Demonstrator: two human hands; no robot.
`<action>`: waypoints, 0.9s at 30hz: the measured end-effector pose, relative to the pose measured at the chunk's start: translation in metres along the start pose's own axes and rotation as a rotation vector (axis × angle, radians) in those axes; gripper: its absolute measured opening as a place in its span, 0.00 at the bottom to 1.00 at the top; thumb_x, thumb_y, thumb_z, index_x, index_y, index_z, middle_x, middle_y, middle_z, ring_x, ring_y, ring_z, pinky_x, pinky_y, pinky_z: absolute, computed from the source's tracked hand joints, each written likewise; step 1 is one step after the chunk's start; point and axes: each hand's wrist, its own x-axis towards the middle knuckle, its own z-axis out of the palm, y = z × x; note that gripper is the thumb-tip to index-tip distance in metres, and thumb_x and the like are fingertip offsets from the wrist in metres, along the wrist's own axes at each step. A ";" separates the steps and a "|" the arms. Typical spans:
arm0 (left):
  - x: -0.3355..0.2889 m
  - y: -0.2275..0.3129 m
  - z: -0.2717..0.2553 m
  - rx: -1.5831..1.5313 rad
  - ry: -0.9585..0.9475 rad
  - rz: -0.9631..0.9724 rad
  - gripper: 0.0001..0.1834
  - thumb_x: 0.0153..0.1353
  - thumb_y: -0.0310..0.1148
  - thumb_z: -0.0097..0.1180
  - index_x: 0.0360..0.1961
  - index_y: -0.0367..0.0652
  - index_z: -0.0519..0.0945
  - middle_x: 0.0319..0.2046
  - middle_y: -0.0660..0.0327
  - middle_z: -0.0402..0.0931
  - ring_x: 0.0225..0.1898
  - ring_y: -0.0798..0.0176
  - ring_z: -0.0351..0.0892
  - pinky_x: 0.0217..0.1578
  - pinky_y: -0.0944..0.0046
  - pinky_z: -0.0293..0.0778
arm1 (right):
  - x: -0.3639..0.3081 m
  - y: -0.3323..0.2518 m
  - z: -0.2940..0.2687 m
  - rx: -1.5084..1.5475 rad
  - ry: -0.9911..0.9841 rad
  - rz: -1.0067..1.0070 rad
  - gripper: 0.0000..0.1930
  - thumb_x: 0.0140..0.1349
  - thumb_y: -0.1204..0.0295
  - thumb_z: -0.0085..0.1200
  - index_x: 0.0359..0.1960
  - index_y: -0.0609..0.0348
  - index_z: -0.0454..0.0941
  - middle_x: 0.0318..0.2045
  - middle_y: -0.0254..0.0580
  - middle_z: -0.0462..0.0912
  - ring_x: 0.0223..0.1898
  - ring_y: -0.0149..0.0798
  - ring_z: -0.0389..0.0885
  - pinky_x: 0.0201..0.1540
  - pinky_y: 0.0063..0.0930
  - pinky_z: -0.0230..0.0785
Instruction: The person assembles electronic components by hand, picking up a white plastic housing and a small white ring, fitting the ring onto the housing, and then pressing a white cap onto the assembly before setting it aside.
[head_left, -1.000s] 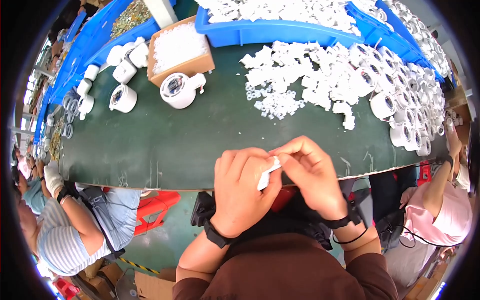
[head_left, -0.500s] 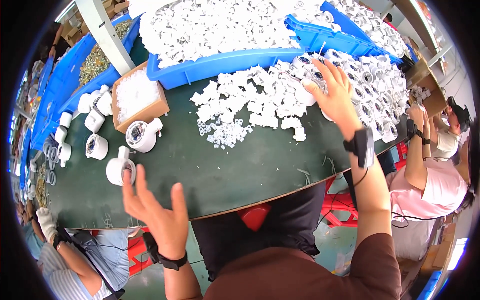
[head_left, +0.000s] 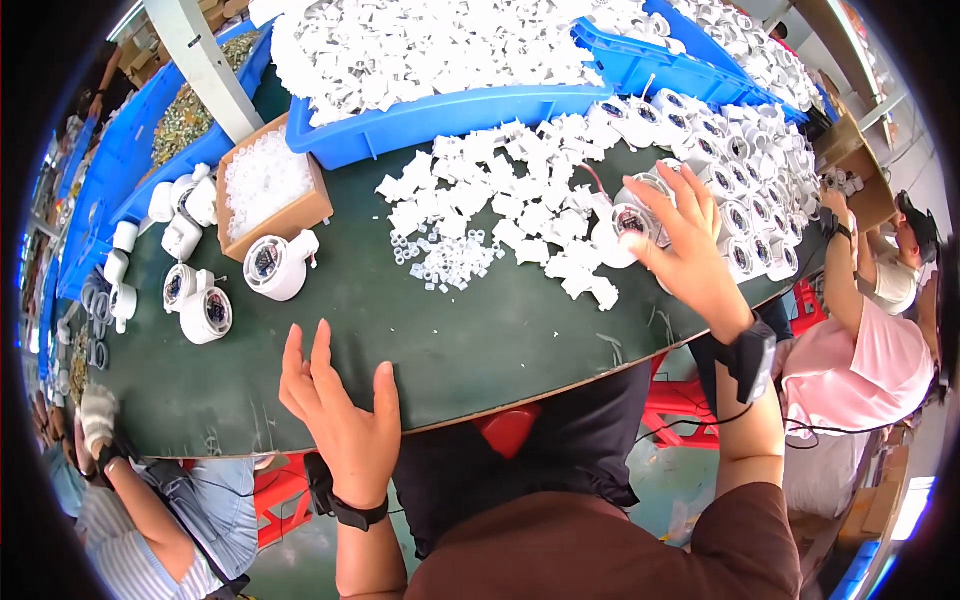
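Observation:
My right hand (head_left: 695, 255) is curled over a white round housing (head_left: 605, 240) with a dark inside, its thumb and fingers around it. A thin reddish wire shows beside this housing. Loose white plastic clips (head_left: 540, 200) lie just left of that hand, with a small heap of clear little pieces (head_left: 448, 260) beyond them. My left hand (head_left: 345, 425) hovers near the table's front edge, fingers spread and nothing in it. Farther left stand white housings, one of them (head_left: 206, 315) touching another (head_left: 180, 287), and a third (head_left: 277, 267) by the cardboard box.
A cardboard box (head_left: 318, 205) of clear pieces stands by a blue bin (head_left: 360, 145) heaped with white parts. Rows of white housings (head_left: 745, 215) fill the right side of the green table (head_left: 480, 340). Co-workers sit at both sides; a gloved hand (head_left: 98, 418) is at far left.
My right hand has come nearer, with a housing in its grasp. My left hand has moved right, away from a housing that now stands farther left against another. Some clips have shifted nearer.

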 end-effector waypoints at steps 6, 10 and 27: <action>0.001 0.004 0.002 0.021 0.035 0.051 0.37 0.56 0.27 0.67 0.68 0.40 0.70 0.70 0.43 0.58 0.63 0.39 0.60 0.60 0.46 0.64 | -0.004 -0.003 -0.007 0.056 -0.022 -0.175 0.38 0.48 0.57 0.76 0.63 0.45 0.76 0.68 0.43 0.68 0.72 0.53 0.57 0.72 0.52 0.47; -0.007 0.009 -0.005 -0.006 0.032 0.071 0.31 0.56 0.27 0.67 0.62 0.41 0.75 0.66 0.45 0.65 0.61 0.40 0.62 0.61 0.46 0.63 | 0.001 -0.019 -0.011 0.157 0.206 -0.162 0.38 0.44 0.69 0.79 0.61 0.48 0.77 0.61 0.41 0.73 0.63 0.49 0.66 0.67 0.46 0.54; -0.005 0.039 0.000 -0.505 -0.159 0.152 0.23 0.68 0.28 0.54 0.63 0.35 0.70 0.61 0.45 0.69 0.57 0.43 0.69 0.59 0.51 0.66 | -0.073 -0.159 0.030 1.300 -0.322 -0.230 0.35 0.60 0.83 0.64 0.71 0.59 0.66 0.62 0.51 0.74 0.60 0.49 0.77 0.61 0.38 0.70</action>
